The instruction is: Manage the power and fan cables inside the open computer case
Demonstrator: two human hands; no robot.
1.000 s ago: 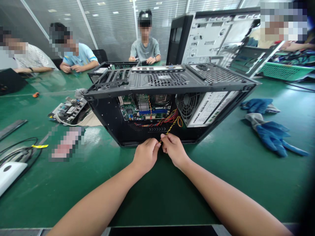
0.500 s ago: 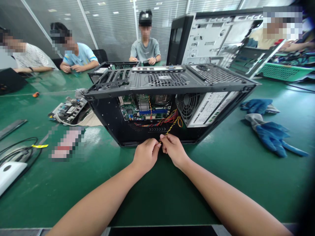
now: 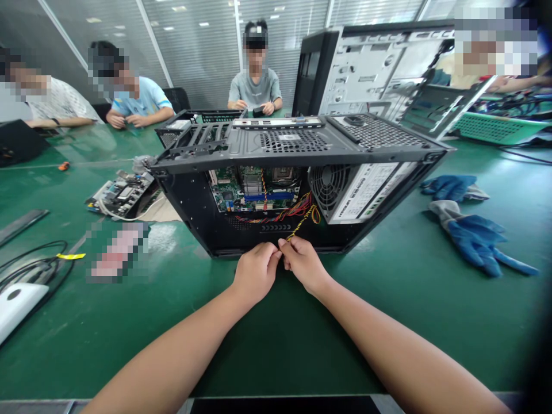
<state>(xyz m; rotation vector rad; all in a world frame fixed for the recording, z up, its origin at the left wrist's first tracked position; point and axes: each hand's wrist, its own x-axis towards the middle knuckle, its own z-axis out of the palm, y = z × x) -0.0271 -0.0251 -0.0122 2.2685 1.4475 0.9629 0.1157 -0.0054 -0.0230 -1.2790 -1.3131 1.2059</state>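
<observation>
A black computer case [image 3: 259, 164] lies in front of me with its open side facing me. Inside it are a green motherboard [image 3: 228, 198], a bundle of coloured wires [image 3: 280, 217] and a power supply [image 3: 366, 192] with a fan grille. A twisted yellow-and-black cable [image 3: 302, 223] runs from the power supply to my hands at the case's lower edge. My right hand [image 3: 304, 261] pinches this cable between thumb and fingers. Close against it, my left hand [image 3: 257, 270] is closed in a pinch at the cable's end. The tip itself is hidden by my fingers.
Blue-grey work gloves [image 3: 476, 238] lie at the right, near a green basket [image 3: 500, 127]. A larger open case [image 3: 357, 75] stands behind. At the left are a drive assembly [image 3: 123, 192], a blurred-out flat object [image 3: 116, 250] and black cables [image 3: 30, 264]. Several people sit around the table.
My right hand has shifted slightly left, closer against my left hand, and less cable shows between them. The case and its contents stay where they were.
</observation>
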